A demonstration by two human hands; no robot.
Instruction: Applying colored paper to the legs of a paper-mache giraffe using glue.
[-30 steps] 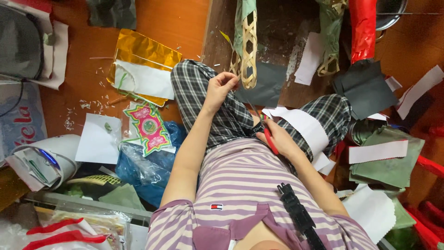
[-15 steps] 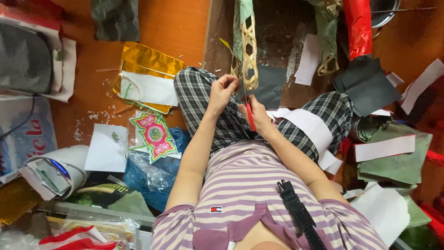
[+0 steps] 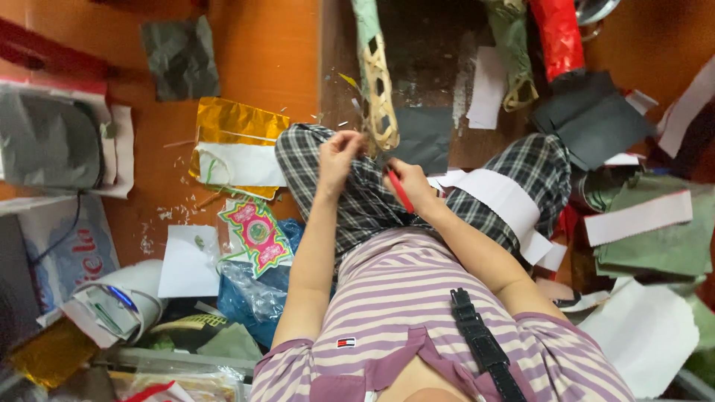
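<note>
Woven bamboo strip [image 3: 381,97], pale tan w/ lattice holes, runs from the top of view down to the person's lap; its lower end sits just above and between both hands. Left hand [image 3: 339,155] is raised, wrist bent, fingers curled and pinched near the strip's lower end; can't tell if they actually touch it. Right hand [image 3: 408,186] is closed around 1 red pencil-like tool [image 3: 400,190], its tip pointing up toward the strip. Both forearms angle in over checked trousers [image 3: 357,201]. Around: 1 gold foil sheet [image 3: 234,123] on the orange floor [image 3: 261,59], 1 pink-green paper ornament [image 3: 257,234], 1 red foil roll [image 3: 558,37], several white paper strips [image 3: 637,217] at right.
</note>
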